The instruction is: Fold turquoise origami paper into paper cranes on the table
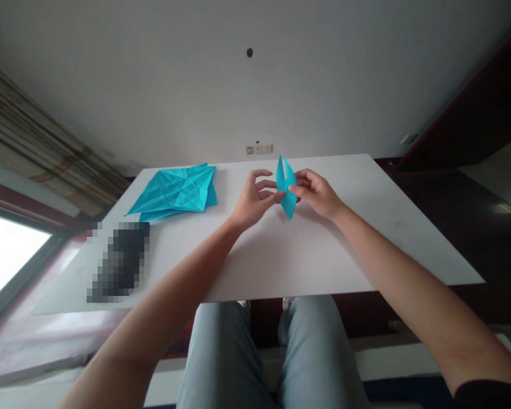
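A small folded piece of blue paper (pixel 286 187), narrow with two points up and one point down, hangs just above the white table (pixel 281 255). My left hand (pixel 255 199) pinches its left side with thumb and forefinger, the other fingers spread. My right hand (pixel 317 192) pinches its right side, fingers curled close together.
A stack of creased blue paper sheets (pixel 176 192) lies at the table's back left. A dark blurred-out object (pixel 120 260) lies near the left front edge. A wall with a socket strip (pixel 259 149) stands behind the table. My knees (pixel 272 346) are under the front edge.
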A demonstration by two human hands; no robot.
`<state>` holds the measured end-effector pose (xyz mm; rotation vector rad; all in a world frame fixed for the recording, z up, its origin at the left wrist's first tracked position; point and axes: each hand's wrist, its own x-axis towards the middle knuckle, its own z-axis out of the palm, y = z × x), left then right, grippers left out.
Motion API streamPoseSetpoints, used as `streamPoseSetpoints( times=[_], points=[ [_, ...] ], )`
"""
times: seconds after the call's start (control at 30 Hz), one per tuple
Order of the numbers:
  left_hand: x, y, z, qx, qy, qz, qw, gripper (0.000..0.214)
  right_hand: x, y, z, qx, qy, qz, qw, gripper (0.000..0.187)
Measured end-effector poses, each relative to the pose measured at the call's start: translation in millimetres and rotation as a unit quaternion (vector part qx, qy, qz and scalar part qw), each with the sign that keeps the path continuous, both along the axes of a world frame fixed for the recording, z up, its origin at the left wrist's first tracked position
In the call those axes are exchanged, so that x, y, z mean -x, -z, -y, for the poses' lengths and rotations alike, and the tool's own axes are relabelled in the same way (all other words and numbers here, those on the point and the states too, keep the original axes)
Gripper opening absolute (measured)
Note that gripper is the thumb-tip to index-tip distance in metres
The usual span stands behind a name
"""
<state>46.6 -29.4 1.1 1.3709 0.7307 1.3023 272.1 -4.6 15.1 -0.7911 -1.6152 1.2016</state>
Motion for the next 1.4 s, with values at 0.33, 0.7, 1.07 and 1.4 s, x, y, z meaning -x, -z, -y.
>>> streamPoseSetpoints(
  times=[0.33,0.7,1.07,1.4],
  points=[
    [10,-6.6,-8,-0.001,0.000,-0.017,1.000,0.055,-6,-8.5,2,0.010,-0.023,0.062,0.998,0.026],
    [12,-13.3,-7,0.000,-0.006,0.025,1.000,0.043,-5,-17.2,12,0.057,-0.083,0.048,0.994,0.023],
    [12,-20.1,-1,0.006,0.035,0.041,0.999,0.038,-5,-18.6,15,0.047,-0.109,0.069,0.991,0.028],
    [13,-16.6,-4,-0.008,-0.004,0.029,1.000,0.048,-4,-15.2,12,0.023,-0.065,0.052,0.996,0.037]
  ],
)
